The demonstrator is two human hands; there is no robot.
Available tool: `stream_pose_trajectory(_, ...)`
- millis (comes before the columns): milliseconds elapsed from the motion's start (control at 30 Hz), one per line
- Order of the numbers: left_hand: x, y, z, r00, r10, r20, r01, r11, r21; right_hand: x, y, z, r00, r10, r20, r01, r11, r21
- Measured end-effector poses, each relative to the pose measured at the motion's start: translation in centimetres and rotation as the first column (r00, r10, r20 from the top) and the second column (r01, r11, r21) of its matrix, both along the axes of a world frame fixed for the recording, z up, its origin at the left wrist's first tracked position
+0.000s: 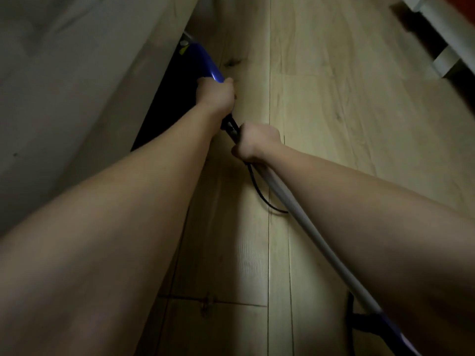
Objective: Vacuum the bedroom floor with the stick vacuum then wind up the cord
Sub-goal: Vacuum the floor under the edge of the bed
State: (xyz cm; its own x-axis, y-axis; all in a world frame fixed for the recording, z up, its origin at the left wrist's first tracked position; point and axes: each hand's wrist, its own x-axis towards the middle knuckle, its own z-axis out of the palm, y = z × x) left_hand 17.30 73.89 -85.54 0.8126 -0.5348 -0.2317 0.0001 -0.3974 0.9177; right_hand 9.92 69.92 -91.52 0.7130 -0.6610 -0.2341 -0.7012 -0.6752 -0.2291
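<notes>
Both hands grip the vacuum: the left hand [216, 95] is curled round the far blue body [203, 62], the right hand [257, 143] round the grey tube [308, 227] nearer in. Stiff and probably top-heavy, the vacuum suits this two-handed hold. Its far end reaches under the bed [77, 73] at left; the limp cord [259, 191] loops onto the floor [334, 98].

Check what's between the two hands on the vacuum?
Head view: a short black stretch of the vacuum shaft shows between left hand and right hand; nothing else.
</notes>
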Motion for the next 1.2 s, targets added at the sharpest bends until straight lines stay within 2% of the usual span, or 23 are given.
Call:
stream_pose_trajectory(133,-1.5,0.5,-2.2,0.999,0.02,0.025,-0.019,0.999,-0.046,-2.6,1.4,-0.5,0.999,0.004,-0.045,-0.006,0.999,-0.038)
stream_pose_trajectory(267,-1.9,0.3,-2.8,0.98,0.079,0.183,-0.076,0.997,-0.026,-2.7,1.1,0.0,0.999,0.015,-0.048,-0.015,1.0,-0.012)
stream_pose_trajectory(467,1.6,-1.3,-1.7,0.998,0.058,0.039,-0.056,0.997,-0.044,1.1,0.0,0.0,1.0,-0.024,-0.015,0.023,0.996,-0.087)
stream_pose_trajectory(533,1.7,-1.4,-2.1,0.998,0.059,0.032,-0.057,0.997,-0.045,0.9,0.0,-0.5,1.0,-0.027,-0.008,0.025,0.992,-0.123)
stream_pose_trajectory(700,1.6,-1.4,-3.6,0.978,0.037,0.207,-0.027,0.998,-0.05,0.9,-0.7,-1.2,1.0,-0.011,0.021,0.014,0.993,-0.117)
stream_pose_trajectory(800,3.4,-2.5,-2.2,0.991,0.021,0.133,-0.022,1.0,0.002,3.2,-2.1,-1.1,0.999,-0.008,0.031,0.012,0.992,-0.125)
stream_pose_trajectory(1000,4.1,-2.4,-0.9,1.0,-0.017,0.015,0.017,1.0,-0.003,4.2,-2.3,-1.0,1.0,-0.01,0.025,0.014,0.985,-0.171)
stream_pose_trajectory(1200,0.3,0.4,-0.2,0.995,-0.097,-0.025,0.096,0.995,-0.037,-0.2,-0.3,-0.6,1.0,-0.002,-0.014,0.001,0.999,-0.047)
